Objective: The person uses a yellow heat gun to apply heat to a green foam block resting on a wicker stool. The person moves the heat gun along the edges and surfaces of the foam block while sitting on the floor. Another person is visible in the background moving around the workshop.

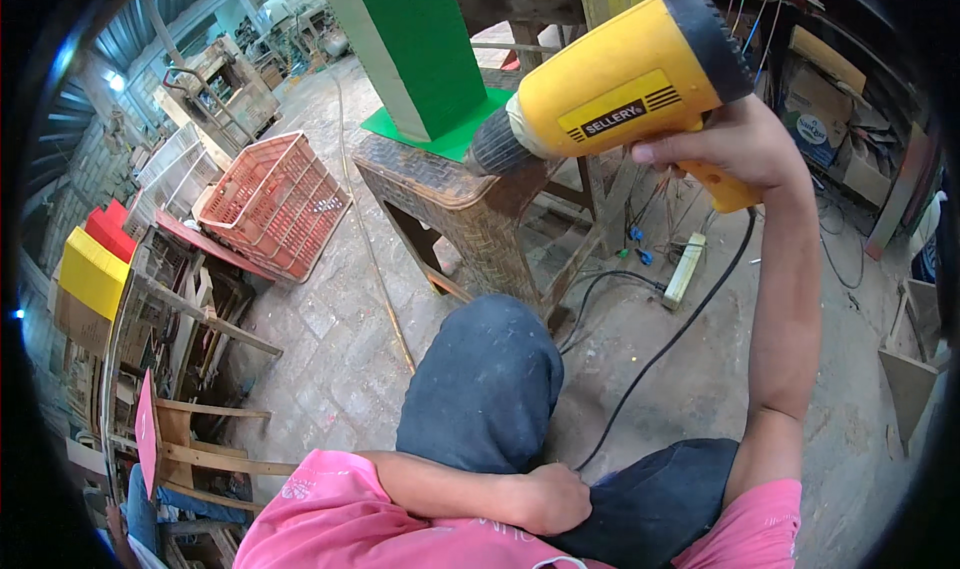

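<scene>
A person in a pink shirt and dark blue trousers is seen from above, seated in a cluttered workshop with a paved floor.

The right hand (735, 149), in the upper right of the frame, is wrapped tightly around the handle of a yellow heat gun (620, 74) with a black rear cap. The grey nozzle points left and down toward a woven wicker table (470, 204) in the upper centre. A black cord (660, 354) runs from the handle down across the floor toward the person's lap.

On the table lies a flat green sheet (455, 139), and on it stands a tall green box (415, 44) with a pale side, tilted slightly. The nozzle sits just beside the sheet's right edge.

The left hand (555, 499), at the lower centre, is closed into a loose fist resting on the lap and holds nothing visible. The two hands are well apart.

An orange plastic crate (275, 199) sits at the left. Yellow and red boxes (95, 264) stand at the far left edge. A white power strip (685, 269) lies on the floor right of the table.
</scene>
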### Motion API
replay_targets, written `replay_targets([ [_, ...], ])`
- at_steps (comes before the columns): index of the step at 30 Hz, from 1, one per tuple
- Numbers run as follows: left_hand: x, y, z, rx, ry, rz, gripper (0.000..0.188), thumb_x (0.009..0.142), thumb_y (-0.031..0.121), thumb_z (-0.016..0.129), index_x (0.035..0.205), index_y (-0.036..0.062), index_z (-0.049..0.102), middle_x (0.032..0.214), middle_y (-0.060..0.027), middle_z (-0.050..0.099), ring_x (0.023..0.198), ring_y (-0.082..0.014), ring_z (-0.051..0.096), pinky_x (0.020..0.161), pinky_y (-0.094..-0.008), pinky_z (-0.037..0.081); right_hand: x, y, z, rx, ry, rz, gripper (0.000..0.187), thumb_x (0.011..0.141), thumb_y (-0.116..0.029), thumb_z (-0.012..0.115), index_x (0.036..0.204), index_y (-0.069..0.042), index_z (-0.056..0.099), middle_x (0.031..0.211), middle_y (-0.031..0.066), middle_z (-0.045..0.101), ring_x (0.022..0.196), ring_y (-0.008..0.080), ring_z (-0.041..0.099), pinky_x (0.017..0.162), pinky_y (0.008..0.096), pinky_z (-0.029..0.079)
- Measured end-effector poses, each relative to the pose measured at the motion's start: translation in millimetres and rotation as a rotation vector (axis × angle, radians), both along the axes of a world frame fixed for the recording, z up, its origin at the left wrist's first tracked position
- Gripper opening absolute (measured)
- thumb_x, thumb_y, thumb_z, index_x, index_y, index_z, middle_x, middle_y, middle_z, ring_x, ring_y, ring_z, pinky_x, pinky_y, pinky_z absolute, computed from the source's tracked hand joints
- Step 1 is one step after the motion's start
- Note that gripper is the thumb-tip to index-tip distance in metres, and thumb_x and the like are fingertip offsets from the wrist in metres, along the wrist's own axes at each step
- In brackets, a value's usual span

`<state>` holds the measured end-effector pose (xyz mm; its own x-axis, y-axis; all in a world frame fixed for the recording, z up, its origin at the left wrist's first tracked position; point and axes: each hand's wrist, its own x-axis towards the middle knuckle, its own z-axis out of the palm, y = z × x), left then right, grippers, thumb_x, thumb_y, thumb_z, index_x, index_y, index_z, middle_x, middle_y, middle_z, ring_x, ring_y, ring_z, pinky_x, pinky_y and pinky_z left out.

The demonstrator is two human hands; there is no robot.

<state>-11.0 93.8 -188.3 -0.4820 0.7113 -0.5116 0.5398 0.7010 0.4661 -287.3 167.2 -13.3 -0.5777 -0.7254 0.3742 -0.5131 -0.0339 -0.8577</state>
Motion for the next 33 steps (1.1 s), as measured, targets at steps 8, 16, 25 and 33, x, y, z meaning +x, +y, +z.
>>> replay_targets([
  [8,0.8,1.3,1.4,-0.002,0.006,0.008,0.02,0.078,0.017,0.053,0.083,0.004,0.068,0.091,-0.0128,0.065,0.091,-0.0285,0.063,0.081,-0.0379,0.047,-15.1,7.2,-1.5,0.01,0.159,-0.221,0.037,0.065,-0.012,0.081,0.097,-0.002,0.066,0.08,0.0059,0.067,0.065,0.0102,0.061,0.059,0.0246,0.049],
  [16,2.2,1.9,-4.6,-0.027,-0.016,0.006,0.021,0.079,0.017,0.052,0.082,0.0024,0.067,0.089,-0.0137,0.065,0.09,-0.0288,0.063,0.08,-0.0374,0.047,-9.2,1.8,0.9,0.015,0.084,-0.154,0.037,0.064,-0.01,0.082,0.097,-0.001,0.066,0.078,0.0064,0.067,0.066,0.0118,0.062,0.059,0.025,0.05],
  [25,18.0,-4.0,-5.2,0.017,0.201,0.047,0.021,0.079,0.018,0.051,0.081,0.0034,0.067,0.092,-0.0111,0.064,0.087,-0.0245,0.061,0.076,-0.0339,0.045,-67.2,33.3,-15.4,0.072,0.119,-0.555,0.034,0.07,-0.016,0.079,0.098,-0.002,0.066,0.081,0.0039,0.064,0.069,0.0111,0.059,0.057,0.025,0.047],
  [33,20.7,-24.8,18.4,0.145,0.236,0.252,0.024,0.081,0.03,0.05,0.087,0.0082,0.06,0.088,-0.0068,0.059,0.086,-0.0217,0.055,0.077,-0.0335,0.04,-93.0,105.3,-81.6,-0.049,-0.014,-0.462,0.033,0.073,-0.014,0.076,0.099,0.0,0.063,0.083,0.0075,0.064,0.065,0.0124,0.058,0.056,0.0258,0.046],
])
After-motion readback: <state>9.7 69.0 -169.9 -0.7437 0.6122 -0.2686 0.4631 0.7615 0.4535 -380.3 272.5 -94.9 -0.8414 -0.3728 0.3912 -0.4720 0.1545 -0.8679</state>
